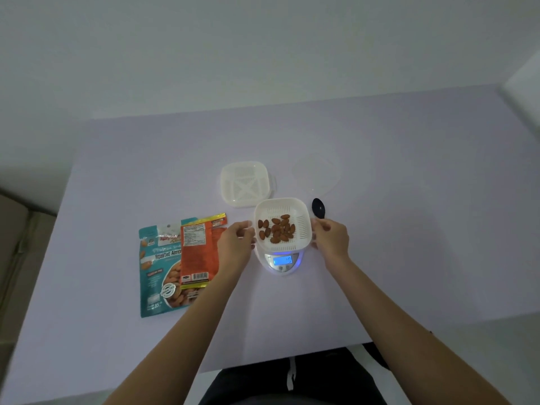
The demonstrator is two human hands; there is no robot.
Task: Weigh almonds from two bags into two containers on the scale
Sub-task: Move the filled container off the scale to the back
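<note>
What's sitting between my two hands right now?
The white container of almonds, sitting on the scale, fills the gap between your left hand and right hand, which both hold its sides; the head view shows it.

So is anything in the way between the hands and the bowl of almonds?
No, nothing visible. The left hand and right hand hold the bowl by its sides on the scale. The spoon lies behind the right hand, and the bags lie off to the left.
</note>
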